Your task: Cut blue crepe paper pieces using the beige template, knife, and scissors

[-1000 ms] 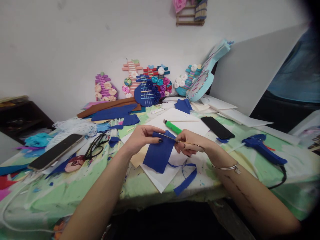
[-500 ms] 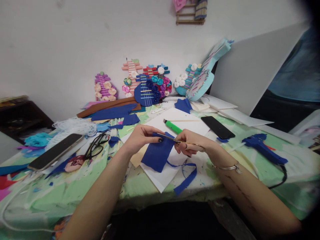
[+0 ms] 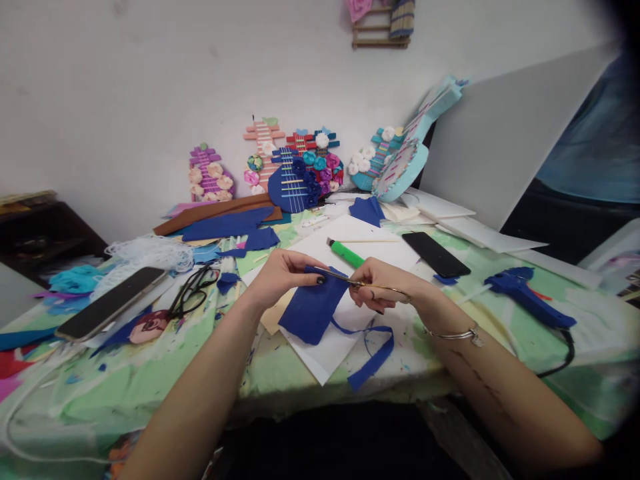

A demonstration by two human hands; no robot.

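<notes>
My left hand (image 3: 286,272) pinches the upper left part of a dark blue sheet, paper or thin foam (image 3: 315,308), between thumb and fingers. My right hand (image 3: 376,283) is closed round the handles of a pair of scissors (image 3: 354,283). Their blades lie along the sheet's top edge, close to my left thumb. A narrow curling blue strip (image 3: 376,353) hangs by the sheet's lower right side and trails onto the table. Underneath lies a white sheet of paper (image 3: 323,367). Beyond my right hand rests a green utility knife (image 3: 346,253).
A black phone (image 3: 436,254) and a blue glue gun (image 3: 530,297) lie to the right. Another phone (image 3: 113,303) and black-framed glasses (image 3: 193,293) are at the left. Decorated guitar shapes (image 3: 290,183) lean against the wall, with blue scraps (image 3: 263,239) in front.
The blue sheet's lower end has swung slightly left. The scissors have shifted a little at the sheet's top edge; both hands stay nearly in place.
</notes>
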